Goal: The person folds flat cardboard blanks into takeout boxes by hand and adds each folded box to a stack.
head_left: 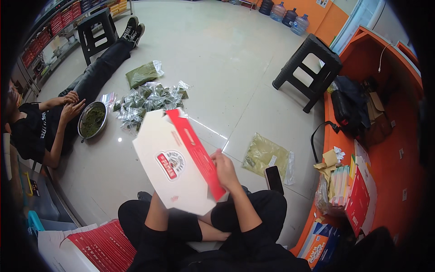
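A white and red cardboard food box (174,161), partly folded and printed with a round emblem, is tilted above my crossed legs. My right hand (225,170) is closed on its red side panel, with the fingers curled at the edge. My left forearm (157,215) runs up beneath the box. The board hides my left hand, so its fingers do not show. Beyond the box lies a pile of small clear bags (147,99) with green contents. A larger bag of green stuff (144,74) rests just behind that pile.
At the left, a person (68,106) sits by a steel bowl (94,120) of green leaves. A flat yellowish bag (266,156) and a phone (273,180) lie to my right. Red flat boxes (102,245) are stacked at lower left. Black stools (310,70) stand farther off.
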Available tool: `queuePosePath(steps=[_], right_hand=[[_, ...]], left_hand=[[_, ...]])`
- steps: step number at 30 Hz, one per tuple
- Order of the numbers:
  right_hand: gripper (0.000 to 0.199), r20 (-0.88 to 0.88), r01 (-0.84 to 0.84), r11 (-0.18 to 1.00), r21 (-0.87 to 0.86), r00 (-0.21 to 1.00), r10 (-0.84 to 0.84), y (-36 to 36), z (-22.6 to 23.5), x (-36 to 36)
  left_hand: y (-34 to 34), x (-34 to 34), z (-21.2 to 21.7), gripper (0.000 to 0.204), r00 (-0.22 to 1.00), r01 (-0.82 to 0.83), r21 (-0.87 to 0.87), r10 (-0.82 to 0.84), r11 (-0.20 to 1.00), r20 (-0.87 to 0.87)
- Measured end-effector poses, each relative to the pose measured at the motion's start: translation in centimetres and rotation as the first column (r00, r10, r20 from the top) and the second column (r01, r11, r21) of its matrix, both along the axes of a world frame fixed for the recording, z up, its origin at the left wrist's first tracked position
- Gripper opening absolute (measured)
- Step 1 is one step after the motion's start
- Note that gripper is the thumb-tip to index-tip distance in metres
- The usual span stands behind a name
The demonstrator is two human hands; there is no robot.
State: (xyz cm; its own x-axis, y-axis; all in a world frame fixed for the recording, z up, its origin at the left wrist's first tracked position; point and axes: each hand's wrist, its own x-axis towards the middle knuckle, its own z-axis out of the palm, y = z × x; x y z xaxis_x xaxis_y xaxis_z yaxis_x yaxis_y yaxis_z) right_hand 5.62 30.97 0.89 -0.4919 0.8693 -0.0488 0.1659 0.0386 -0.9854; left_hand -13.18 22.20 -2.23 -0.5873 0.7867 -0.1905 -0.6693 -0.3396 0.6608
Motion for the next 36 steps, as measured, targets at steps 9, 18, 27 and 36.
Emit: queuePosePath(steps=[9,18,27,36], right_hand=[[0.068,-0.18,-0.016,0.911,-0.412,0.981,-0.064,1.6,-0.1,1.6],[0.065,-0.424,-0.239,0.955,-0.174,0.894,0.147,0.6,-0.2,1.1],[0.093,-0.236,0.087,0.977,0.196,0.971,-0.039,0.1,0.5,0.4],[0.042,-0.08,0.382,0.923,-0.045,0.92,-0.385,1.1,1.4,1.6]], left_hand=[[-0.4,-1.3,1.8,0.047,0.962,-0.218,-0.016,0.212,0.976,-0.172],[-0.1,0.4,1.9,0.046,0.964,-0.223,-0.046,0.214,0.974,-0.156],[0.2,0.3,2.4,0.05,0.984,-0.156,-0.044,0.152,0.987,-0.088],[0.2,1.0,4.1,0.052,0.977,-0.107,-0.153,0.075,0.982,-0.197]])
